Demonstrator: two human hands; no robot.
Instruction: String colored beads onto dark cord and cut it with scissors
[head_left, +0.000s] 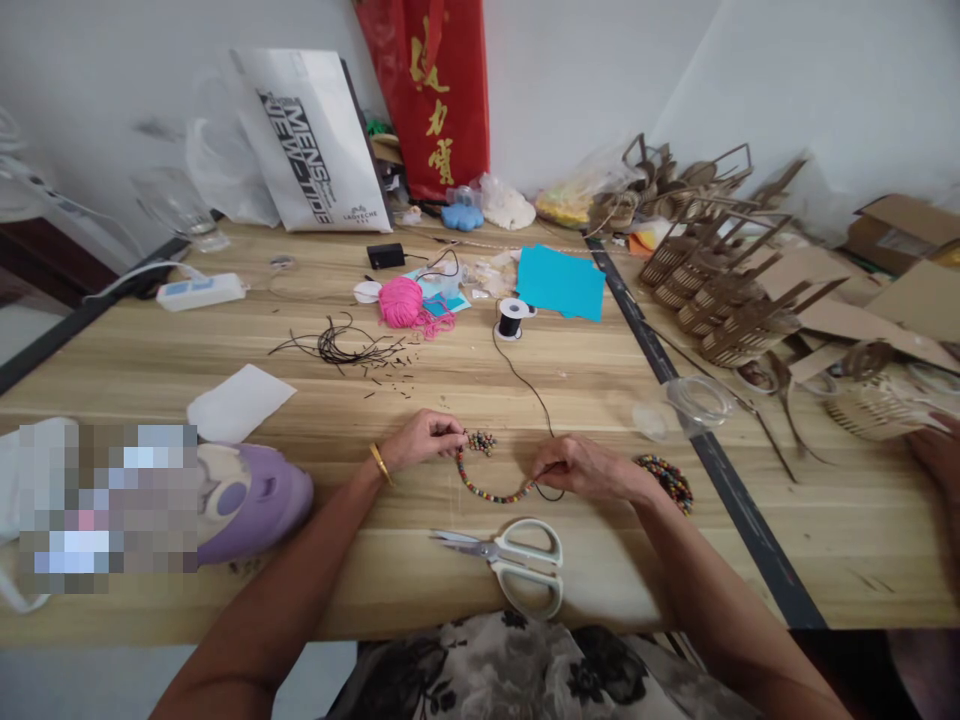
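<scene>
A string of multicoloured beads (pixel 491 497) hangs in a curve between my two hands above the wooden table. My left hand (pixel 429 437), with a gold bracelet at the wrist, pinches its left end beside a small pile of loose beads (pixel 482 442). At the other end, my right hand (pixel 574 466) is closed on the black cord of the strand. That cord (pixel 534 392) runs back to a white spool of black cord (pixel 510 320). Finished-looking bead strands (pixel 666 483) lie coiled by my right wrist. Scissors (pixel 499 560) with white handles rest nearer my body.
Black cord pieces (pixel 337 345), pink yarn (pixel 401 302) and blue sheets (pixel 561 282) lie farther back. A purple plush-like item (pixel 262 500) and white paper (pixel 241 402) sit left. Woven baskets (pixel 720 290) stand right, near another person's hand (pixel 937 450).
</scene>
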